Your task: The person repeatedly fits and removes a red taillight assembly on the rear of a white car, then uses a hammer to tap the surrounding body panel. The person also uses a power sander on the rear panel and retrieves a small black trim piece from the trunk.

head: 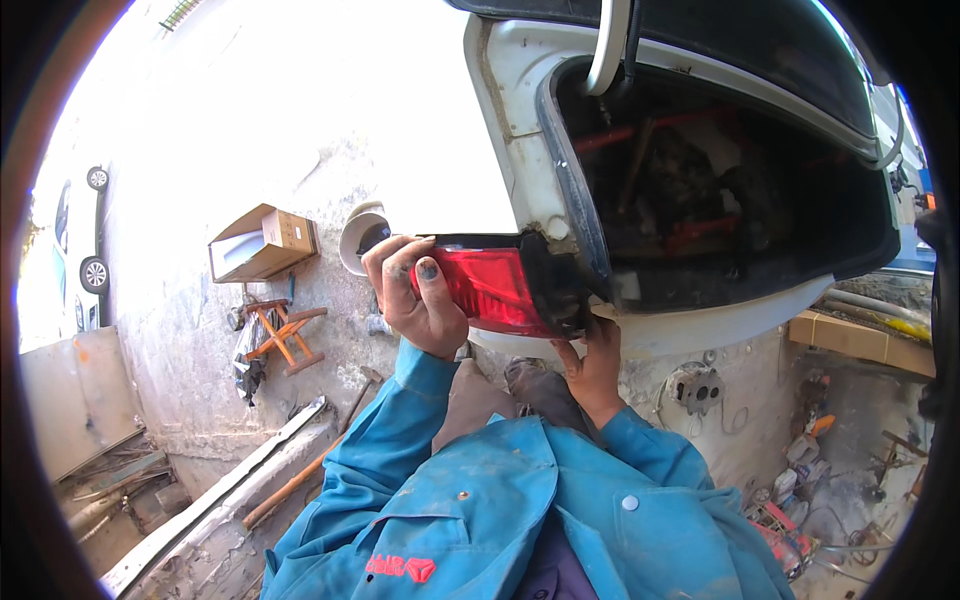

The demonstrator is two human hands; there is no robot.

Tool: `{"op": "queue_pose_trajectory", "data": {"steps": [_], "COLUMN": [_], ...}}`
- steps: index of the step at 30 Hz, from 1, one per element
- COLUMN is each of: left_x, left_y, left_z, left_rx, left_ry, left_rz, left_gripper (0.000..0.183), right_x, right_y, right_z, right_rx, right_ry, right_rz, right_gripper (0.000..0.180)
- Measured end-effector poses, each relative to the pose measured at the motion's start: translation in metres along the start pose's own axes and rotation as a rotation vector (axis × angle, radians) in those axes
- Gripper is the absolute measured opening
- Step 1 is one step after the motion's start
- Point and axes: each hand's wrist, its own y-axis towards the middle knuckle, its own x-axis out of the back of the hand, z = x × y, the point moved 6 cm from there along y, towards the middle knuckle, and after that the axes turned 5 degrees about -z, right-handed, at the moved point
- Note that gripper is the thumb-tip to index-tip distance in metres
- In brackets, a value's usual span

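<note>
A red tail light (pixel 491 289) with a black inner housing (pixel 551 281) sits at the rear corner of a white car body (pixel 450 150). My left hand (pixel 424 300) grips its outer end, the thumb lying over the red lens and the fingers wrapped around the side. At the inner end, my right hand (pixel 600 367) has its thumb by the lens's lower edge and its fingers against the black housing; some fingertips are hidden there. Beside the lamp, the open trunk (pixel 720 195) has a black rubber seal (pixel 577 180) around its mouth. The lamp's back is out of sight.
A white bumper (pixel 720 319) curves below the trunk. On the ground at left are a cardboard box (pixel 292 232) and a wooden folding stool (pixel 289 337). A long-handled hammer (pixel 300 480) lies nearer me. A metal car part (pixel 697 390) and scattered clutter (pixel 795 480) are at right.
</note>
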Motion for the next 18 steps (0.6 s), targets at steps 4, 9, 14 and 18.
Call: {"op": "queue_pose_trajectory", "data": {"steps": [4, 9, 14, 18], "left_x": [-0.005, -0.008, -0.018, -0.03], "left_y": [0.002, -0.005, 0.022, 0.049], "left_z": [0.003, 0.013, 0.01, 0.022], "left_rx": [0.004, 0.039, 0.13, 0.205], "left_ry": [0.055, 0.035, 0.087, 0.038], "left_rz": [0.027, -0.108, 0.138, 0.161], "left_gripper": [0.029, 0.039, 0.047, 0.043], "right_x": [0.009, 0.008, 0.017, 0.018], "right_y": [0.01, 0.013, 0.023, 0.029], "right_z": [0.006, 0.001, 0.02, 0.032], "right_rx": [0.02, 0.011, 0.028, 0.019], "right_ry": [-0.025, 0.009, 0.062, 0.051], "right_rz": [-0.026, -0.016, -0.07, -0.068], "right_gripper": [0.054, 0.063, 0.06, 0.058]}}
